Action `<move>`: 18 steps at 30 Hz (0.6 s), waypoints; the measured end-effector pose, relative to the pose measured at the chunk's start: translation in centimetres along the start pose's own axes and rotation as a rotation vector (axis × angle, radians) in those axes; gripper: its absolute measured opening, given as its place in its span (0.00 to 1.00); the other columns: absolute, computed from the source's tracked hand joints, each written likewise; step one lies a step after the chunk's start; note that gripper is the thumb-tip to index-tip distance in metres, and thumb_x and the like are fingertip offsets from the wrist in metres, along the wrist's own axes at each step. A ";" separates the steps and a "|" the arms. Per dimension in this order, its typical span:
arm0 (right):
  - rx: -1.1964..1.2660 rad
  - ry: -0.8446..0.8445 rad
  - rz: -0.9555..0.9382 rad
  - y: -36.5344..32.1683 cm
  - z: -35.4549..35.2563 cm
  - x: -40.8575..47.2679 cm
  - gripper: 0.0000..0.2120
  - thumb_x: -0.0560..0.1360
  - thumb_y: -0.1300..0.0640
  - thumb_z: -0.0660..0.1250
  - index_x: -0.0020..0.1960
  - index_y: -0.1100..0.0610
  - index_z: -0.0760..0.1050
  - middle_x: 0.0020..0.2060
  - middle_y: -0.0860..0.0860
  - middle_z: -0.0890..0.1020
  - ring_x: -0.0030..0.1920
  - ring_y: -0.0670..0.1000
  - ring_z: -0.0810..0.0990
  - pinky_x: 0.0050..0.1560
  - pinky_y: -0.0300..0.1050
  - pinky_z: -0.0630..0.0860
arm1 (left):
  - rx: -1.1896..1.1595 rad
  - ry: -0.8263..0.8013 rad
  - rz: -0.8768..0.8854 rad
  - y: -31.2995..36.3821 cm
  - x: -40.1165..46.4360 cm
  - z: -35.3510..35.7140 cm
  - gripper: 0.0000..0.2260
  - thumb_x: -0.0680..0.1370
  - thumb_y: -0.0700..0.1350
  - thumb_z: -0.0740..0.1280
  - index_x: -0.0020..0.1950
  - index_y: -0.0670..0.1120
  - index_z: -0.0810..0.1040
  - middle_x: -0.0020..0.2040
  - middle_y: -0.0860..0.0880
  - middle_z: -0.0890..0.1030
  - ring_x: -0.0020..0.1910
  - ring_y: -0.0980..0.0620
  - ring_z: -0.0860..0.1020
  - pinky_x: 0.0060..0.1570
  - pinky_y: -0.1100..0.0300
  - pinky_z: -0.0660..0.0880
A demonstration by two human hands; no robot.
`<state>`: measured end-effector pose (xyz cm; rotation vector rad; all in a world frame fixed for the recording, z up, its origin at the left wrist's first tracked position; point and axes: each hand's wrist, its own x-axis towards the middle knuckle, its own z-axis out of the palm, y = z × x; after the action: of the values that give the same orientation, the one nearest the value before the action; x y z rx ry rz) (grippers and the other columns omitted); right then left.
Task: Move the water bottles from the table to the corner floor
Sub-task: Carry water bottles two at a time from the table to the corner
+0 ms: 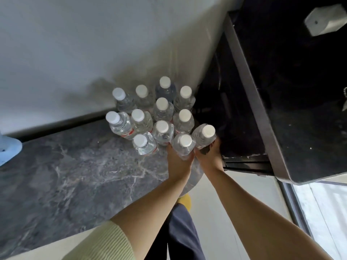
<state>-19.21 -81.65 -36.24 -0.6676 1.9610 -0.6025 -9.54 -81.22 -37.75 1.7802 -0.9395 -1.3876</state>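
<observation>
Left hand [178,162] grips one upright water bottle [184,145], right hand [210,156] grips another bottle [204,136], both at the cluster [150,113] on the dark marbled floor [75,166] by the wall [75,44].

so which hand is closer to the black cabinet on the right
Right. The right hand grips a bottle beside the black cabinet; the left hand holds another bottle farther left.

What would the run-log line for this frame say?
left hand: grips bottle | right hand: grips second bottle | cluster: standing at wall
</observation>
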 end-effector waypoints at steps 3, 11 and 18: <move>0.017 0.041 -0.018 -1.3 -0.9 -2.0 0.41 0.74 0.55 0.71 0.78 0.49 0.50 0.72 0.52 0.68 0.70 0.55 0.70 0.63 0.48 0.68 | 0.051 -0.044 0.006 1.3 -1.2 -1.3 0.39 0.65 0.56 0.77 0.71 0.49 0.63 0.66 0.48 0.75 0.66 0.53 0.74 0.67 0.56 0.70; -0.046 0.091 -0.172 -8.2 -3.4 -8.4 0.38 0.77 0.56 0.68 0.79 0.51 0.49 0.73 0.55 0.66 0.67 0.57 0.71 0.56 0.43 0.68 | 0.354 -0.178 0.155 9.9 -3.7 -6.9 0.36 0.74 0.47 0.73 0.75 0.40 0.58 0.68 0.47 0.69 0.69 0.47 0.67 0.69 0.55 0.63; -0.267 0.099 -0.406 -14.4 -4.9 -13.2 0.35 0.76 0.54 0.67 0.77 0.52 0.54 0.75 0.54 0.61 0.70 0.57 0.68 0.67 0.52 0.69 | 0.521 -0.147 0.359 18.8 -4.1 -12.5 0.35 0.77 0.52 0.69 0.78 0.46 0.56 0.74 0.43 0.65 0.72 0.44 0.66 0.68 0.51 0.65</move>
<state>-15.29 -82.68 -16.53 -1.2423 2.0302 -0.6287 -0.45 -86.18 -17.21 1.7564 -1.7300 -1.1146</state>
